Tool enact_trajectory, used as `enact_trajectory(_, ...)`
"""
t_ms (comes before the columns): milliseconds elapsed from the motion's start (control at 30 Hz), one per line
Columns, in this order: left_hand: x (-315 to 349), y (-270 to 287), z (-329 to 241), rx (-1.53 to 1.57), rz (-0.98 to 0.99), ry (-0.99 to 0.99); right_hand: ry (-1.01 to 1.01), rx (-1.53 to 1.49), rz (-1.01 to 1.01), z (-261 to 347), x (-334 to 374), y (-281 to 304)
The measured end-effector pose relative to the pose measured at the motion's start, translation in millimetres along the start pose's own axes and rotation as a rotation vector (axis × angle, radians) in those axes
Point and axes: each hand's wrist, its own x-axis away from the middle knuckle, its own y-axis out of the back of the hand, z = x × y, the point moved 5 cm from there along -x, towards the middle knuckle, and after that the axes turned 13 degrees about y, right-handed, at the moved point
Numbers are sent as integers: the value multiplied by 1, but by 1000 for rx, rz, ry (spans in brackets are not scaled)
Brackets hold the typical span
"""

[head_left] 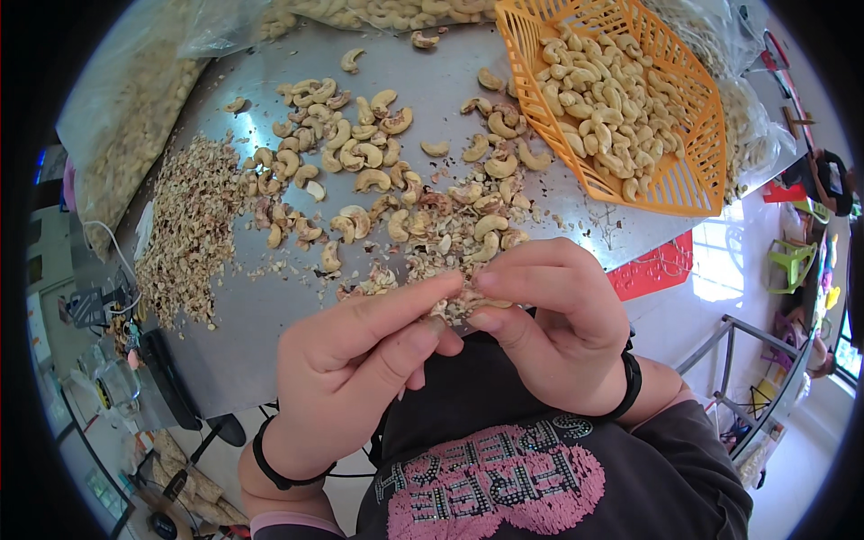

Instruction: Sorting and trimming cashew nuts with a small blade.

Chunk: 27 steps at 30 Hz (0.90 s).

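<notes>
Close to the table's front edge, my left hand point(364, 346) and my right hand point(562, 328) meet fingertip to fingertip. Both are pinched on a cashew nut point(490, 307), which the fingers mostly cover. Loose cashews point(360, 148), several with brown skin on them, lie scattered just beyond my hands. Among them are flakes of peeled skin and broken bits, and a large heap of these flakes point(184, 234) spreads to the left. Pale peeled cashews fill part of an orange slotted plastic basket point(697, 175) at the far right.
Clear plastic bags of cashews point(126, 135) stand along the metal table's point(261, 351) left and far edges. Another bag point(751, 135) is behind the basket. A red perforated panel point(652, 267) shows below the table's right edge. On the floor stands a green chair point(792, 265).
</notes>
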Motion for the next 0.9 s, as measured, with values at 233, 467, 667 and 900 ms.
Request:
enact_trajectory(233, 4, -4, -9, -168, -93, -145, 82, 48, 76, 5, -6, 0)
enact_trajectory(467, 4, -5, -16, -440, -184, -314, 119, 54, 70, 7, -3, -2)
enact_trajectory(667, 6, -8, -20, -605, -268, -482, 166, 83, 53, 8, -1, -4)
enact_trajectory(900, 4, -1, 0, 126, 8, 136, 81, 2, 64, 5, -3, -1)
